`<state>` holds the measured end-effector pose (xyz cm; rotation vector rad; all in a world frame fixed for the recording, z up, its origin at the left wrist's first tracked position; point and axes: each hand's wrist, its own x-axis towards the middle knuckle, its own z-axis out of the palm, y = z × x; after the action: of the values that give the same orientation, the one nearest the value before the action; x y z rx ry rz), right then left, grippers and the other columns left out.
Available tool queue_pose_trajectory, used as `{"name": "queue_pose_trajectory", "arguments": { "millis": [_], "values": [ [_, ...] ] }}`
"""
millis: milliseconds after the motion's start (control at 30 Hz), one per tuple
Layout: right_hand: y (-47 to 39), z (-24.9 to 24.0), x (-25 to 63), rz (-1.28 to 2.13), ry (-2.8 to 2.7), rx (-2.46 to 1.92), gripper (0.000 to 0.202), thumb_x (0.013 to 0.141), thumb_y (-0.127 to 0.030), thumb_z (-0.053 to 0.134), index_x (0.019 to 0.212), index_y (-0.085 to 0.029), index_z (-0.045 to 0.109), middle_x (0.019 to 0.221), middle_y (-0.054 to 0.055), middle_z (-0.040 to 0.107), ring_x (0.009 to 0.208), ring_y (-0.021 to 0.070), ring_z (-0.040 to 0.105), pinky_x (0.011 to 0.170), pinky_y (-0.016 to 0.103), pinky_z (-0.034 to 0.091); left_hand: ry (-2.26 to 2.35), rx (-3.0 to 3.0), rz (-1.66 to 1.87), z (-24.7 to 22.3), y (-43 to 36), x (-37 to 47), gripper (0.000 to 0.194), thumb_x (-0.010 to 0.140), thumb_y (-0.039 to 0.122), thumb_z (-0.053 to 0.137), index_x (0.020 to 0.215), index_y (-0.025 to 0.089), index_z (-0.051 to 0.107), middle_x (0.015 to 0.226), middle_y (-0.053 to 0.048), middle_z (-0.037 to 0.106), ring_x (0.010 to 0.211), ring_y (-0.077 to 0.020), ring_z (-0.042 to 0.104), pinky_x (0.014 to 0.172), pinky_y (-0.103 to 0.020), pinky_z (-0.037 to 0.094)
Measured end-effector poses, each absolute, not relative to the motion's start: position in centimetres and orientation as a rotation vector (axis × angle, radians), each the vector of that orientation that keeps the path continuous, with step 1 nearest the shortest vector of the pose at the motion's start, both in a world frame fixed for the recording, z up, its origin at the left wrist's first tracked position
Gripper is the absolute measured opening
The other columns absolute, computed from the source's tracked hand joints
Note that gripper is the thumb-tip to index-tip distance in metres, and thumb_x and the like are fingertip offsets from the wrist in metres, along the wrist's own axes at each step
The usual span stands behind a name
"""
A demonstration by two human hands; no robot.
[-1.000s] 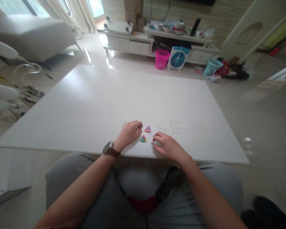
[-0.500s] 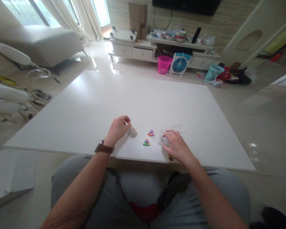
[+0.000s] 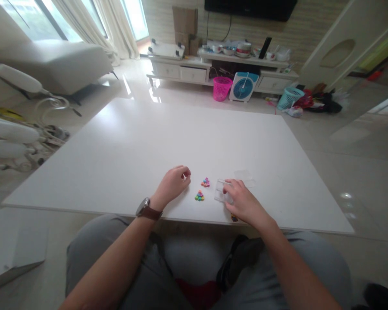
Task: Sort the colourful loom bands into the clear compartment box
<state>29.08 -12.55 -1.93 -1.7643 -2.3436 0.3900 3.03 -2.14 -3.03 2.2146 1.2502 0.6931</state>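
Observation:
My left hand (image 3: 173,184), a watch (image 3: 144,206) on its wrist, is over the table with thumb and fingers pinched together. Whatever may be between them is too small to make out. The pale beaded-looking heap seen earlier is hidden, apparently by this hand. My right hand (image 3: 244,200) grips a small clear plastic box (image 3: 219,189) by its right side. Between my hands lie two little clusters of bright pieces, a pink-orange cluster (image 3: 205,182) and a green-yellow cluster (image 3: 199,196). A dark-and-orange cluster (image 3: 234,218) shows partly beneath my right hand.
Clear flat plastic pieces (image 3: 244,175) lie past my right hand on the white table (image 3: 181,133). The table's front edge runs just above my knees. Beyond it stand a pink basket (image 3: 222,88), a blue fan (image 3: 244,87) and a low cabinet (image 3: 194,74).
My left hand has moved right, towards the coloured clusters, and the pale heap has gone from sight. My right hand stays on the clear box. The view has shifted slightly.

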Motion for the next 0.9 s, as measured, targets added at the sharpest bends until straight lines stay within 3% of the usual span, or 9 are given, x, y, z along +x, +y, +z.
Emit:
{"name": "queue_pose_trajectory", "arguments": {
  "millis": [133,300,467,600,900],
  "values": [
    [-12.6,-1.7,28.9,0.440,-2.364,-1.698,0.027,0.076,-0.006,0.062,0.099,-0.019,0.061,0.132,0.014,0.054,0.126,0.0297,0.045,0.108,0.047,0.044,1.054,2.314,0.583,-3.1,-2.7,3.6,0.010,0.084,0.016,0.056,0.085,0.019,0.065,0.080,-0.001,0.065,0.072,-0.0139,0.058,0.069,-0.026,0.044],
    [-12.9,-1.4,28.5,0.532,-2.367,-1.586,0.027,0.078,-0.009,0.068,0.102,-0.021,0.062,0.130,0.012,0.057,0.125,0.0275,0.048,0.105,0.045,0.047,0.826,2.389,0.422,-2.7,-3.4,3.8,0.012,0.082,0.029,0.068,0.092,0.021,0.069,0.084,-0.001,0.067,0.070,-0.0132,0.061,0.071,-0.026,0.045],
    [-12.9,-1.1,28.2,0.573,-2.346,-1.544,0.033,0.079,-0.018,0.074,0.109,-0.021,0.062,0.130,0.011,0.058,0.124,0.0266,0.051,0.104,0.044,0.048,0.743,2.398,0.390,-2.7,-3.8,4.0,0.021,0.081,0.017,0.062,0.099,0.021,0.071,0.095,-0.003,0.069,0.078,-0.0147,0.065,0.078,-0.026,0.048],
    [-12.7,-0.5,28.5,0.496,-2.329,-1.597,0.026,0.086,-0.026,0.071,0.109,-0.019,0.063,0.120,0.011,0.062,0.115,0.0265,0.055,0.101,0.044,0.049,0.719,2.401,0.384,-2.9,-4.1,4.3,0.022,0.082,0.014,0.059,0.098,0.021,0.072,0.097,-0.005,0.069,0.082,-0.0156,0.066,0.081,-0.026,0.049],
    [-12.7,-0.2,29.1,0.478,-2.327,-1.675,0.014,0.091,-0.022,0.062,0.104,-0.019,0.063,0.110,0.009,0.063,0.108,0.0238,0.057,0.098,0.039,0.048,0.723,2.392,0.379,-3.5,-4.1,4.8,0.027,0.086,0.010,0.050,0.089,0.020,0.075,0.095,-0.006,0.068,0.080,-0.0153,0.063,0.077,-0.026,0.048]
  ]
}}
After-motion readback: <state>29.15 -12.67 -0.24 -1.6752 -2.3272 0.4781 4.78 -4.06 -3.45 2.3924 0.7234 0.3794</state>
